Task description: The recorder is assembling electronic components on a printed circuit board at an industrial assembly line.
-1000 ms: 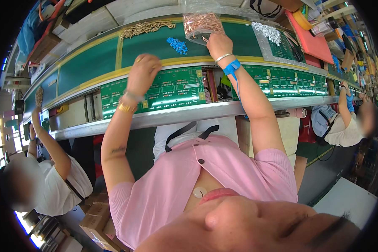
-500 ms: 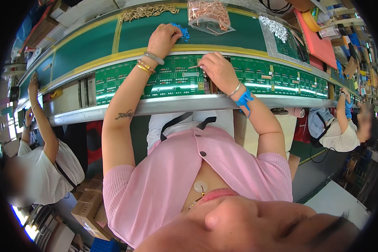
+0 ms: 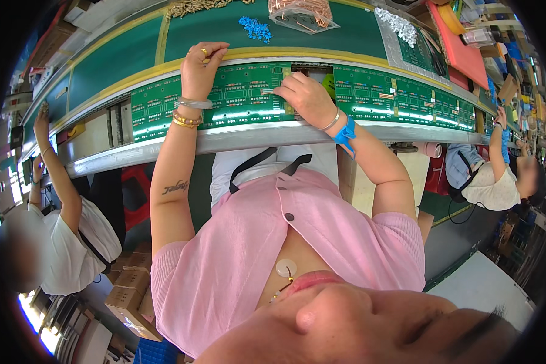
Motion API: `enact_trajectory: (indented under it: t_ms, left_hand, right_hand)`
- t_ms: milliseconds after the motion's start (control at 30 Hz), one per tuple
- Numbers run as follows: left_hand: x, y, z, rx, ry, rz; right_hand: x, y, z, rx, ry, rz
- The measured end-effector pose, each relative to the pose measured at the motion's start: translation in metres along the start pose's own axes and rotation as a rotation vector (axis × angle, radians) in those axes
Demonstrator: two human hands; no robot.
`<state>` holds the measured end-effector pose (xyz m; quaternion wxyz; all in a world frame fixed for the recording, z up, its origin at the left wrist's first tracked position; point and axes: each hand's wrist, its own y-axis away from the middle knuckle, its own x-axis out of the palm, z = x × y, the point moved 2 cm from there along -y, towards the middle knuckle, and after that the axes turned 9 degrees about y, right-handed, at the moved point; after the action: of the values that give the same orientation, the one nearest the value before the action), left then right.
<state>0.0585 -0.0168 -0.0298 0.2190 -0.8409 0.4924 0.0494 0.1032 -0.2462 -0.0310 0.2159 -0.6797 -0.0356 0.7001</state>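
My left hand (image 3: 199, 68) is raised above the far edge of a green circuit board (image 3: 239, 112). Its thumb and index finger come together, but whatever may be between them is too small to see. A pile of small blue parts (image 3: 256, 29) lies beyond its fingertips, apart from them. My right hand (image 3: 309, 98) is bent over the right end of the same board, its fingertips pinched close to the surface. What that pinch holds is hidden. A second green circuit board (image 3: 376, 106) lies to its right, across a gap in the rail.
Behind the boards, a clear bag of copper-coloured pieces (image 3: 303, 13), a heap of brass-coloured parts (image 3: 197, 6) and white parts (image 3: 396, 27) lie on the green surface. A metal rail (image 3: 236, 141) runs along the near side. Co-workers sit at left and right.
My left hand has drawn back from the blue pile, toward me and to the left. My right hand has shifted slightly left, fingertips down at the board; the thin copper-coloured piece it held no longer shows.
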Motion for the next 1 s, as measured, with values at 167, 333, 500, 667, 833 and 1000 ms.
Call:
enact_trajectory:
  t_ms: [167,333,500,667,833,1000]
  left_hand:
    - [0.003,0.0,0.001,0.173,-0.195,0.036]
    - [0.007,0.002,0.0,-0.003,-0.013,0.043]
    - [0.008,0.007,0.002,-0.136,0.0,0.056]
    - [0.021,0.014,-0.007,-0.254,0.076,0.293]
    - [0.036,0.021,-0.025,-0.018,-0.092,0.349]
    - [0.043,0.028,-0.023,0.106,-0.242,0.373]
  right_hand:
    - [-0.016,0.01,0.003,0.058,0.056,-0.025]
    - [-0.016,0.019,0.013,0.113,0.147,0.016]
    - [-0.029,-0.004,-0.022,0.27,0.106,-0.008]
    - [-0.013,-0.034,-0.099,0.465,0.154,-0.335]
    - [0.009,-0.036,-0.113,0.557,0.27,-0.196]
    - [0.015,-0.039,-0.112,0.465,0.353,-0.219]
